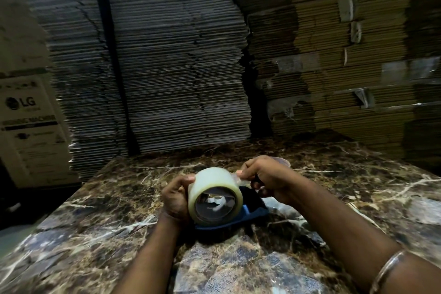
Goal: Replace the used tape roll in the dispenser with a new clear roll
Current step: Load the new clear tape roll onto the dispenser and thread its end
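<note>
A clear tape roll (213,181) sits on a blue tape dispenser (253,207) that lies on the dark marble table (334,186). My left hand (175,198) grips the roll from its left side. My right hand (265,178) is closed just right of the roll, pinching the loose clear end of the tape, and it covers the dispenser's handle. The roll's open core faces me, showing the dispenser's hub inside. A small round object, possibly the used roll (282,162), peeks out behind my right hand; most of it is hidden.
Tall stacks of flattened cardboard (167,67) rise right behind the table's far edge and at the right (334,55). A printed appliance carton (28,126) stands at the left. The table's left edge drops off to a dark floor.
</note>
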### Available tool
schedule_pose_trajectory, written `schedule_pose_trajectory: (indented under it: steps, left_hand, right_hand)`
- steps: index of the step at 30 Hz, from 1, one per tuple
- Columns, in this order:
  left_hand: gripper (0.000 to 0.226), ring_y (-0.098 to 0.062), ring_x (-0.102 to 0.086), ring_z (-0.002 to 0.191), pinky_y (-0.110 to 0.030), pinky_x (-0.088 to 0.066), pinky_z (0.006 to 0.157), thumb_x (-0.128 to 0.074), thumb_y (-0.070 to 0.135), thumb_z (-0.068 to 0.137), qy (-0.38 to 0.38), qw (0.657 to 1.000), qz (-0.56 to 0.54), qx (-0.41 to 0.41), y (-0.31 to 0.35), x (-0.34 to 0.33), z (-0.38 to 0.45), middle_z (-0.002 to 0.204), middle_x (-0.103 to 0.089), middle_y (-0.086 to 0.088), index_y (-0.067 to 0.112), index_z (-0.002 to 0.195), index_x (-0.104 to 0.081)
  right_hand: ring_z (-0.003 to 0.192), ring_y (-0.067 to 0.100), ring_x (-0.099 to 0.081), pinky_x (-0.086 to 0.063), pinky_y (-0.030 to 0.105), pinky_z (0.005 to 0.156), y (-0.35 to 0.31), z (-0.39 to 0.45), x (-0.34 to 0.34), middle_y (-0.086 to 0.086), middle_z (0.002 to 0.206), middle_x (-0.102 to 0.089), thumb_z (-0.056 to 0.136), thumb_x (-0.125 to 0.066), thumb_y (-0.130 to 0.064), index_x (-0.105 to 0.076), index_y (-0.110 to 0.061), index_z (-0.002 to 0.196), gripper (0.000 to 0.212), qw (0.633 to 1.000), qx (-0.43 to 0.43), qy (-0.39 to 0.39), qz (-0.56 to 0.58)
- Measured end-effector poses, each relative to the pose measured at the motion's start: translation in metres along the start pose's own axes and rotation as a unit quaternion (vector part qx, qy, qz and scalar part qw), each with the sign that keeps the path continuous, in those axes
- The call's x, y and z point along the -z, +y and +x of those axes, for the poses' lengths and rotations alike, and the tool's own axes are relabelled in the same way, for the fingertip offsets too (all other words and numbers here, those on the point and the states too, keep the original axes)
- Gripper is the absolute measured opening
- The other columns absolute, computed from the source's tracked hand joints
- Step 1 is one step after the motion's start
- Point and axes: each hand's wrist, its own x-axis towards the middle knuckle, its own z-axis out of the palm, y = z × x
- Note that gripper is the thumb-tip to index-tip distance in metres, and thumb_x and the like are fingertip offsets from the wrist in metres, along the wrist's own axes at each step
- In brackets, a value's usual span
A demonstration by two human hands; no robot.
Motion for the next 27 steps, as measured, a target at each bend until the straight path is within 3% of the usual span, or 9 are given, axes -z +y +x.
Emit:
schedule_pose_trajectory:
  steps: [2,5,8,11,15,17,20,24,27]
  left_hand:
    - [0.027,-0.023,-0.062,0.039,-0.021,-0.053,0.043,-0.069,0.02,0.027,0.01,1.0,0.0,0.002,0.001,0.0,0.001,0.044,-0.063,-0.01,-0.001,0.045,-0.069]
    - [0.042,-0.022,-0.062,0.039,-0.02,-0.052,0.044,-0.081,0.024,0.014,0.021,1.0,0.011,-0.003,0.0,0.002,0.003,0.046,-0.063,-0.01,0.001,0.047,-0.07]
    - [0.025,-0.023,-0.065,0.042,-0.019,-0.052,0.042,-0.068,0.022,0.043,0.011,1.0,0.023,-0.013,0.0,0.0,0.001,0.051,-0.067,-0.012,0.0,0.052,-0.073]
    - [0.024,-0.022,-0.064,0.039,-0.02,-0.05,0.038,-0.057,0.016,0.044,-0.008,1.0,0.015,-0.012,0.002,-0.005,-0.002,0.048,-0.067,-0.013,-0.002,0.048,-0.071]
    - [0.025,-0.024,-0.066,0.043,-0.023,-0.053,0.04,-0.058,0.017,0.047,-0.016,1.0,0.026,-0.003,0.001,-0.003,-0.001,0.051,-0.068,-0.014,-0.003,0.05,-0.072]
    - [0.027,-0.027,-0.068,0.046,-0.026,-0.056,0.045,-0.065,0.022,0.047,-0.026,0.999,0.035,0.002,0.0,0.0,0.001,0.054,-0.069,-0.016,-0.003,0.054,-0.074]
    - [0.052,-0.03,-0.071,0.057,-0.032,-0.06,0.056,-0.082,0.023,0.02,-0.035,0.998,0.047,0.007,-0.001,0.004,0.005,0.064,-0.072,-0.02,-0.003,0.064,-0.076]
    - [0.032,-0.029,-0.069,0.052,-0.029,-0.058,0.052,-0.068,0.026,0.045,-0.027,0.998,0.05,0.001,-0.002,0.004,0.006,0.059,-0.07,-0.017,-0.001,0.06,-0.075]
    - [0.033,-0.03,-0.068,0.049,-0.03,-0.058,0.049,-0.067,0.025,0.046,-0.037,0.998,0.041,0.014,-0.002,0.003,0.004,0.056,-0.069,-0.019,-0.004,0.059,-0.074]
  right_hand:
    - [0.047,0.009,-0.037,-0.025,0.016,0.035,-0.001,0.0,0.005,-0.001,0.059,-0.043,0.088,-0.061,-0.009,-0.051,-0.016,0.061,0.03,0.999,0.009,0.01,0.033]
    - [0.051,0.011,-0.043,-0.036,0.018,0.035,-0.001,-0.003,0.008,0.0,0.063,-0.046,0.09,-0.06,-0.009,-0.053,-0.015,0.065,0.026,0.997,-0.002,-0.001,0.076]
    - [0.052,0.013,-0.058,-0.046,0.019,0.043,-0.001,-0.004,0.006,0.003,0.068,-0.055,0.089,-0.064,-0.017,-0.058,-0.013,0.076,0.016,0.992,-0.02,-0.019,0.125]
    - [0.055,0.015,-0.066,-0.052,0.018,0.047,-0.001,-0.004,0.003,0.014,0.082,-0.064,0.083,-0.074,-0.016,-0.065,-0.003,0.088,0.016,0.984,-0.02,-0.003,0.176]
    - [0.058,0.014,-0.066,-0.056,0.016,0.051,0.001,-0.005,0.0,0.012,0.075,-0.073,0.079,-0.074,0.002,-0.071,0.001,0.074,0.006,0.976,-0.025,0.006,0.214]
    - [0.055,0.011,-0.067,-0.054,0.015,0.053,0.002,-0.005,-0.001,0.009,0.068,-0.073,0.081,-0.069,0.007,-0.072,-0.001,0.069,0.015,0.972,-0.033,0.011,0.231]
    - [0.049,0.014,-0.067,-0.053,0.018,0.047,0.003,-0.004,-0.002,0.01,0.061,-0.07,0.078,-0.071,0.012,-0.057,-0.008,0.072,0.025,0.967,-0.026,0.035,0.249]
    - [0.061,0.014,-0.068,-0.057,0.018,0.059,0.002,-0.003,0.002,0.012,0.075,-0.072,0.081,-0.07,0.006,-0.074,-0.008,0.057,0.028,0.972,-0.053,0.005,0.228]
    - [0.065,0.013,-0.069,-0.057,0.017,0.06,0.001,-0.003,0.003,0.013,0.082,-0.072,0.083,-0.07,0.0,-0.074,0.004,0.08,0.006,0.965,-0.09,-0.019,0.245]
